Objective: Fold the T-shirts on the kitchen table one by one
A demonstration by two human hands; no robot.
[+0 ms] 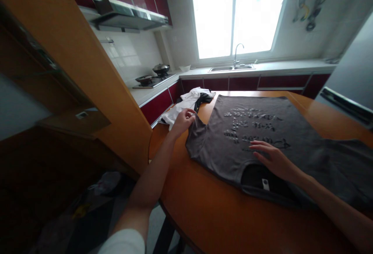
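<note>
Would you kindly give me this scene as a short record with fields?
surface: rounded orange wooden table
garment: dark grey printed T-shirt, spread flat, print up
left hand: pinching the shirt's sleeve
right hand: flat on the shirt near the collar
nearby: pile of white and dark clothes at the table's far edge

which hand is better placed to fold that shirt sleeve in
Left, probably. The left hand already pinches the sleeve edge of the grey T-shirt, while the right hand lies flat on its chest print, pinning it.
</note>
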